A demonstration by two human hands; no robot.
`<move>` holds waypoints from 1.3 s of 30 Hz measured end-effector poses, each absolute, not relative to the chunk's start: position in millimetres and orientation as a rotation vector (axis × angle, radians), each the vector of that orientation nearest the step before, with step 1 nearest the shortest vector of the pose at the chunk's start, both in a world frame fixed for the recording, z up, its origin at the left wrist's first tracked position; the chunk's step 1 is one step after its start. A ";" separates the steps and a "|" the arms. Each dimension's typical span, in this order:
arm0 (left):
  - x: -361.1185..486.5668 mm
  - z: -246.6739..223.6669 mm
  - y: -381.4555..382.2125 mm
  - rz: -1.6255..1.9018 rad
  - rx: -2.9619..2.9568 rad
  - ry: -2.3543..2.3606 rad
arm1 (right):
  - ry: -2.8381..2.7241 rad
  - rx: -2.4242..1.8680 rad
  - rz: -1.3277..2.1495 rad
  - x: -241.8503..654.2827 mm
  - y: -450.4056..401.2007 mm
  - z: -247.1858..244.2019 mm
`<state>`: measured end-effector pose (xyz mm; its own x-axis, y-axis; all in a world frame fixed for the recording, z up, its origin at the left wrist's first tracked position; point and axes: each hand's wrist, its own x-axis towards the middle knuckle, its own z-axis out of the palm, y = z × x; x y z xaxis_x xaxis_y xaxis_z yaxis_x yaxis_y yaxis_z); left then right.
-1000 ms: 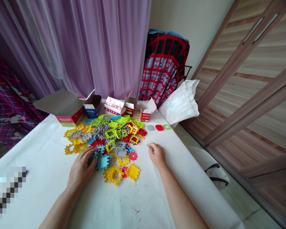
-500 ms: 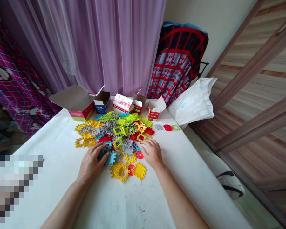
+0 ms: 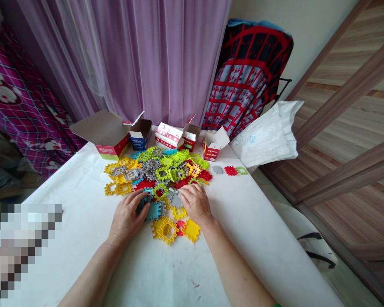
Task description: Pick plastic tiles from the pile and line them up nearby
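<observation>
A mixed-colour heap of plastic pieces (image 3: 152,169) is spread on the tabletop (image 3: 259,221). Its near-left blue piece (image 3: 154,210) is met by the left hand (image 3: 128,215), loosely curved; its gray plate (image 3: 175,199) is partly covered by the right hand (image 3: 196,204), fingers bent. Whether either grips cannot be told. Three pieces (image 3: 231,170) are laid apart in a row; the bulk is left heaped. Boxes (image 3: 211,152) are stood behind, opened.

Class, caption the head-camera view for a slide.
Left hand and right hand at a pile of notched plastic tiles, cardboard boxes behind.
</observation>
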<state>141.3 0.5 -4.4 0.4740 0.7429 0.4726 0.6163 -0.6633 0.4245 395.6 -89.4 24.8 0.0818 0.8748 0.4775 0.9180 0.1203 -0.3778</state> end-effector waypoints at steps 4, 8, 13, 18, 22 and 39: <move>142.3 1.4 -3.2 0.998 2.612 1.221 | -1.463 -1.682 0.075 404.2 -92.5 23.5; 143.6 10.6 -9.0 1.127 2.641 1.187 | -1.153 -1.604 0.466 408.5 -92.5 16.8; 147.6 18.4 -17.7 1.142 2.574 1.140 | -1.096 -1.467 0.671 402.8 -95.6 17.1; 151.8 20.4 -23.3 1.138 2.600 1.026 | -1.235 -1.485 0.602 391.2 -99.1 26.1; 151.9 19.1 -23.4 1.115 2.610 1.039 | -1.446 -1.664 0.492 412.6 -109.5 39.2; 149.4 12.4 -16.1 1.106 2.522 1.056 | -1.213 -2.467 0.102 500.9 -165.1 35.3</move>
